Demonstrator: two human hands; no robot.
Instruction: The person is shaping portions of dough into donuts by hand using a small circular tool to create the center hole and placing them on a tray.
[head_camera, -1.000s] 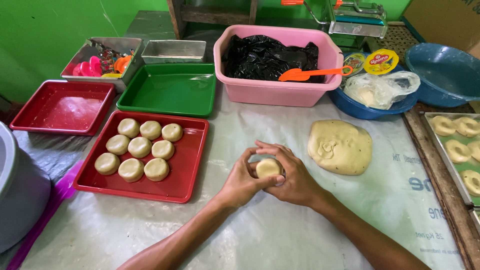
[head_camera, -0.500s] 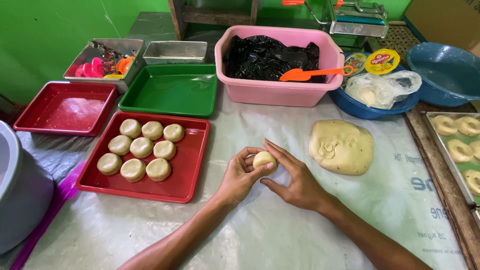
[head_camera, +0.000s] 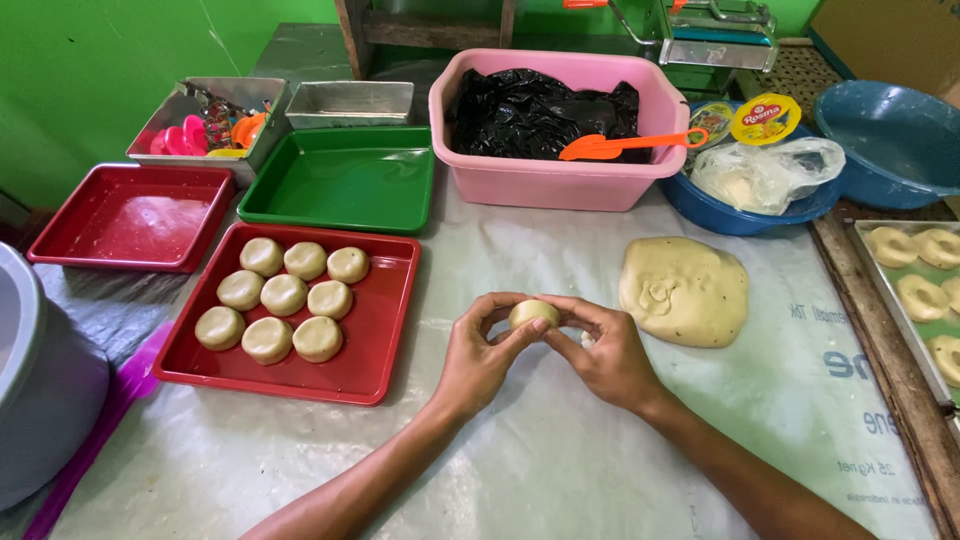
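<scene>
Both hands, the left hand (head_camera: 478, 352) and right hand (head_camera: 607, 352), were curled around a small dough ball (head_camera: 533, 313) above the desk (head_camera: 560, 460), shaping it round; it probably needed gentle pinching beside the red tray (head_camera: 385, 330)

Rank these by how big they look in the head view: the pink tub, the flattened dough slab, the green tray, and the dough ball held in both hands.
1. pink tub
2. green tray, looks slightly smaller, though both sit far back
3. dough slab
4. dough ball, smallest, held between left hand and right hand
</scene>
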